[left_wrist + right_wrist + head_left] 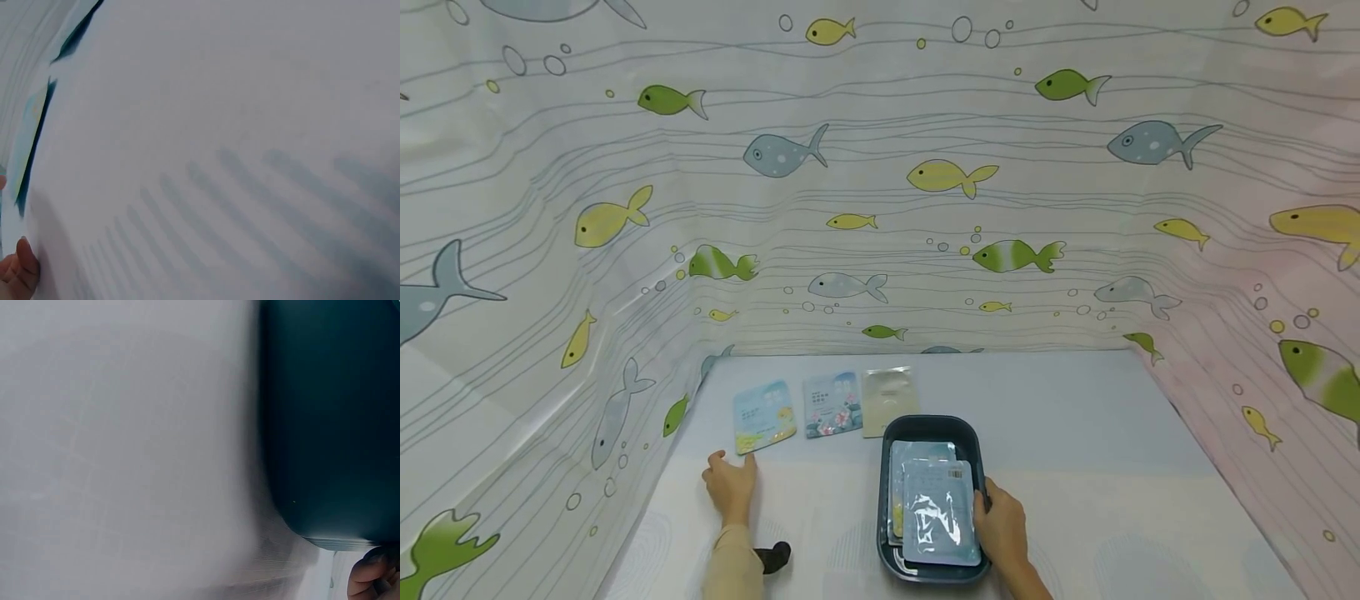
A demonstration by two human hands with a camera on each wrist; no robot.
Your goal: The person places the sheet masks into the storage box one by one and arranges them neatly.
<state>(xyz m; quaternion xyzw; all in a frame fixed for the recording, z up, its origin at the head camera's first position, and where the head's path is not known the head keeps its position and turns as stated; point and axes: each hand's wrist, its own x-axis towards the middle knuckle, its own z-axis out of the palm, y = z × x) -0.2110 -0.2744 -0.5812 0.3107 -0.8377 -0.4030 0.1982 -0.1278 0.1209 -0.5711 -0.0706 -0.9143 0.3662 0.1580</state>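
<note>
L hand (pixel 730 490), fingers apart, right at the near edge of the blue-yellow packet (pixel 763 417) on the table (pixel 1060 417); can't tell if it's touching. Floral packet (pixel 832 406) next along, then gold packet (pixel 887 400), w/ the dark tray (pixel 928 427) crowding its near corner. R hand (pixel 1003 521) clamped on tray's R side; two blue packets (pixel 936 508) overlap inside. Dark knob (pixel 777 556) by L sleeve (pixel 733 565). Fish-print sheeting (pixel 1045 208) hems in back + both sides.
</note>
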